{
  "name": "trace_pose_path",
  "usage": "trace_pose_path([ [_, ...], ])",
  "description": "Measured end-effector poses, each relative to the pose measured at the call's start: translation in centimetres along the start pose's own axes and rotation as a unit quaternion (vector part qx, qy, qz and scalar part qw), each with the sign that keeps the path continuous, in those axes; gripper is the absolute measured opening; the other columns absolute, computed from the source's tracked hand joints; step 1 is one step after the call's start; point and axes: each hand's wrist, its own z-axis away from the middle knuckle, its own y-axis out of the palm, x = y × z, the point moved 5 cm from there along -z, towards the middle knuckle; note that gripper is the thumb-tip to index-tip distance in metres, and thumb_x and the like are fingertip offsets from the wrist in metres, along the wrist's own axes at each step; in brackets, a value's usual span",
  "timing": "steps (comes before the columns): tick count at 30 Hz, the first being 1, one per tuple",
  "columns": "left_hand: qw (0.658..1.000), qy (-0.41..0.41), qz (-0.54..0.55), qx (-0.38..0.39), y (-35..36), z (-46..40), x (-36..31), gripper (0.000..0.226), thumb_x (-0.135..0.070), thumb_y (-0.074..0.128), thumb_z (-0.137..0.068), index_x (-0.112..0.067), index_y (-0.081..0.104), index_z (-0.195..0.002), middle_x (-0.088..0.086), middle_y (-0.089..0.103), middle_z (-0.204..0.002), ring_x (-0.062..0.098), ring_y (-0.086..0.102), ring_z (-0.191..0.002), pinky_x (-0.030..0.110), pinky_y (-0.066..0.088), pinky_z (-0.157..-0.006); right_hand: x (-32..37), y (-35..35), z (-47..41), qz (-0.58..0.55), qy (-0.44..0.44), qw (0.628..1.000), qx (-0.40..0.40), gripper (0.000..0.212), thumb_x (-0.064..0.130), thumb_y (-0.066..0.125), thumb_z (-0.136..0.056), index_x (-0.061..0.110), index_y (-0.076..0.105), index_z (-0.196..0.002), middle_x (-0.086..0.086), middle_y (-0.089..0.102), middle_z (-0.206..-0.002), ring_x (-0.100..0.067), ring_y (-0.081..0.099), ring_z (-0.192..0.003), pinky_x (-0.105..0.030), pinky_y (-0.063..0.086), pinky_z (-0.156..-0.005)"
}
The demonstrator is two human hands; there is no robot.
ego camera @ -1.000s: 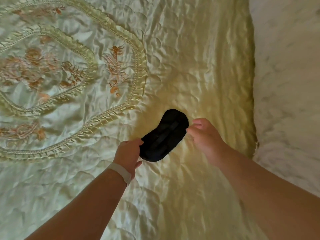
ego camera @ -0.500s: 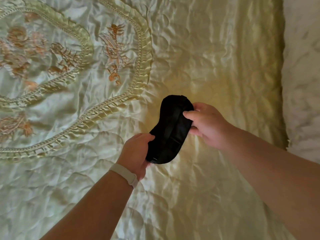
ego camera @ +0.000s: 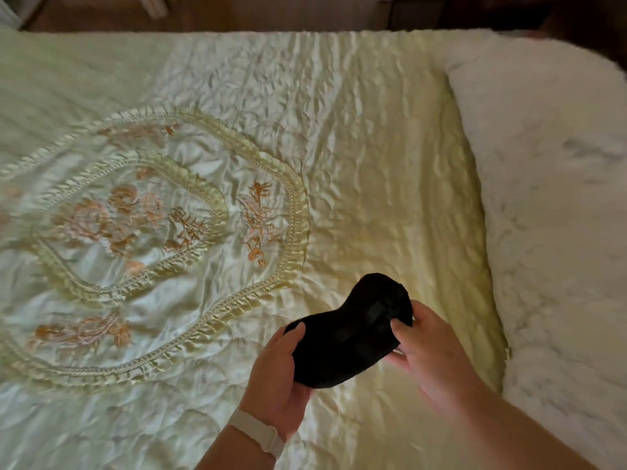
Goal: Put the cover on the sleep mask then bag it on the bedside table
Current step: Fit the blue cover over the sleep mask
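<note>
A black sleep mask (ego camera: pixel 353 329) is held above the bed, its strap side facing up. My left hand (ego camera: pixel 276 374) grips its lower left end, thumb on top. My right hand (ego camera: pixel 431 347) pinches its upper right end with the fingers curled over the edge. A white band sits on my left wrist (ego camera: pixel 256 432). No cover, bag or bedside table shows in this view.
A pale yellow-green satin bedspread (ego camera: pixel 373 164) with an embroidered ruffled medallion (ego camera: pixel 163 228) covers the bed. A fluffy white blanket or pillow (ego camera: pixel 556 205) lies along the right side. Dark wooden floor or furniture (ego camera: pixel 237 11) runs beyond the bed's far edge.
Both hands lifted the sleep mask off the bedspread and drew it nearer. The view tilted up, showing the bed's far edge.
</note>
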Motion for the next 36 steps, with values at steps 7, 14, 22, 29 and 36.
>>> trace_pose_path([
  [7, 0.995, 0.022, 0.046, 0.081, 4.8, 10.7, -6.5, 0.043, -0.012, 0.061, -0.074, -0.001, 0.068, -0.116, 0.023, 0.072, -0.114, 0.039, 0.069, -0.104, 0.052, 0.049, -0.095, 10.4, -0.4, 8.5, 0.064, -0.11, 0.991, -0.031, 0.041, 0.005, 0.052, -0.09, 0.041, 0.07, -0.083, 0.006, 0.073, -0.081, -0.023, 0.07, -0.082, -0.045, 0.06, -0.073],
  [14, 0.988, 0.055, 0.035, 0.138, 7.2, 21.2, -13.2, 0.045, -0.013, 0.06, -0.073, -0.004, 0.066, -0.117, 0.019, 0.073, -0.113, 0.035, 0.072, -0.1, 0.046, 0.052, -0.081, 19.0, 1.7, 17.6, 0.031, -0.171, 0.985, -0.01, 0.051, 0.001, 0.044, -0.094, 0.044, 0.071, -0.092, 0.013, 0.074, -0.095, -0.006, 0.069, -0.09, -0.02, 0.055, -0.066],
  [22, 0.971, 0.114, -0.01, 0.208, 8.5, 32.7, -19.0, 0.034, -0.012, 0.048, -0.093, -0.002, 0.064, -0.121, 0.02, 0.072, -0.116, 0.034, 0.07, -0.105, 0.048, 0.051, -0.089, 27.4, 4.3, 29.7, 0.144, -0.295, 0.942, -0.064, 0.042, 0.013, 0.046, -0.096, 0.053, 0.06, -0.099, 0.036, 0.064, -0.094, 0.013, 0.059, -0.088, -0.012, 0.046, -0.071],
  [29, 0.944, 0.199, -0.052, 0.257, 9.5, 42.5, -23.9, 0.035, -0.015, 0.048, -0.096, 0.003, 0.061, -0.124, 0.023, 0.069, -0.12, 0.036, 0.066, -0.112, 0.052, 0.046, -0.103, 34.1, 7.7, 40.5, 0.235, -0.42, 0.874, -0.071, 0.055, 0.02, 0.044, -0.097, 0.075, 0.049, -0.09, 0.038, 0.062, -0.09, 0.007, 0.061, -0.08, -0.006, 0.042, -0.058],
  [36, 0.918, 0.26, -0.067, 0.294, 11.0, 50.1, -26.3, 0.048, -0.037, 0.041, -0.1, -0.004, 0.066, -0.123, 0.02, 0.069, -0.123, 0.032, 0.064, -0.116, 0.041, 0.056, -0.089, 36.2, 9.8, 46.2, 0.321, -0.522, 0.787, -0.08, 0.036, 0.022, 0.049, -0.096, 0.039, 0.054, -0.127, 0.027, 0.049, -0.128, 0.028, 0.033, -0.107, 0.007, 0.022, -0.086],
])
